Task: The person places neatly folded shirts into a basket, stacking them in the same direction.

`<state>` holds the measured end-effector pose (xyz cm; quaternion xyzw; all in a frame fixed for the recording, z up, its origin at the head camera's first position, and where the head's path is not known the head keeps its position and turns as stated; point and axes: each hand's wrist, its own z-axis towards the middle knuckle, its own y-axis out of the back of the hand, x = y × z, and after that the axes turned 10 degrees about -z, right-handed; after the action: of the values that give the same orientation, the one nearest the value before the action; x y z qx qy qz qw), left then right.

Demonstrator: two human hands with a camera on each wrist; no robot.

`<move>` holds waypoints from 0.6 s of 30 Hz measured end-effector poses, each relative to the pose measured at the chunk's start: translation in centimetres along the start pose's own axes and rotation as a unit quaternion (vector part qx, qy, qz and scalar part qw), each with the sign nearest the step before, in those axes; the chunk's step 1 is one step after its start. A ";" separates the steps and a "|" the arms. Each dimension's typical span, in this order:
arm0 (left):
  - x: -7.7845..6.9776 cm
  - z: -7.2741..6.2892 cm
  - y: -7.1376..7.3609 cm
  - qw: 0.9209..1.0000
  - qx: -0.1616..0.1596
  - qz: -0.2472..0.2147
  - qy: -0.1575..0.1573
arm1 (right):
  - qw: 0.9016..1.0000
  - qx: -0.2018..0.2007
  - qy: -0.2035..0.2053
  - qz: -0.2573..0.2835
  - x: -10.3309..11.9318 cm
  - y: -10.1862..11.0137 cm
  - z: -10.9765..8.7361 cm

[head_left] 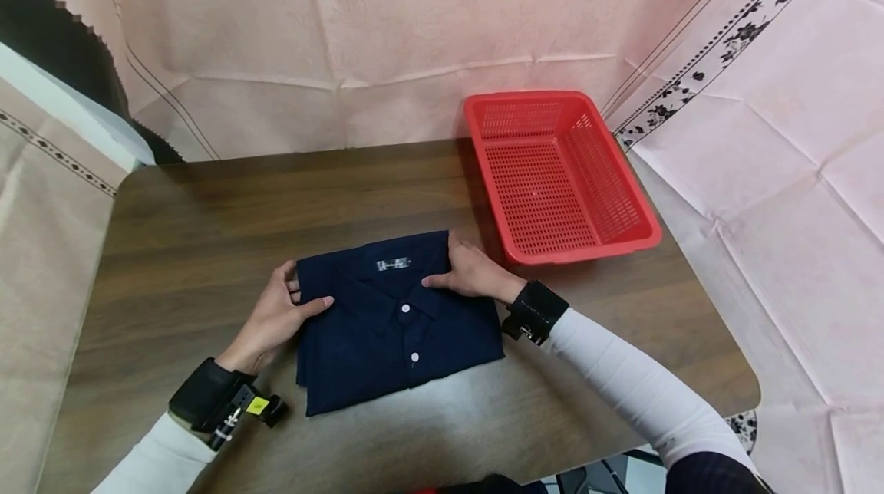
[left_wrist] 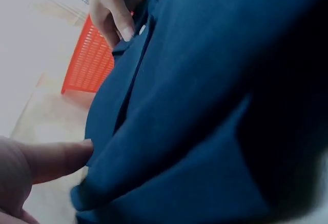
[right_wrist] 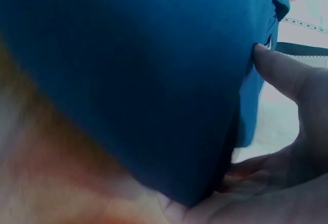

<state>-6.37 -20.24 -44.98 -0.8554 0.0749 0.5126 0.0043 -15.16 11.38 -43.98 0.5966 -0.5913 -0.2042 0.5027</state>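
Button-front navy shirt (head_left: 366, 360), folded, on or just above the table (head_left: 207, 225), should handle light and floppy; left hand (head_left: 276, 314) and right hand (head_left: 475, 270) aptly pinch opposite edges near the collar (head_left: 364, 291).

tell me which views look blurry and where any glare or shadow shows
Head view: fairly sharp, pale glare on the table below the navy shirt, dark shadow along the left side of the red basket; left wrist view: soft, the shirt sinking into near-black at right; right wrist view: shirt soft, background at lower left heavily blurred.
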 end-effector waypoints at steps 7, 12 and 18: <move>0.3 0.7 -0.3 0.992 0.019 -0.123 0.018 | 0.997 0.021 -0.012 0.072 -0.1 0.3 0.4; 0.5 0.7 -0.4 0.989 0.041 -0.137 0.022 | 0.992 0.032 -0.019 0.119 -0.2 0.6 0.4; 0.8 0.5 -0.7 0.990 0.051 -0.128 0.011 | 0.987 0.071 -0.014 0.145 -0.5 1.0 0.2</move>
<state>-6.39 -19.64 -45.96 -0.8620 -0.0094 0.4942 0.1129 -15.94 12.02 -43.39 0.5358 -0.6914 -0.0954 0.4751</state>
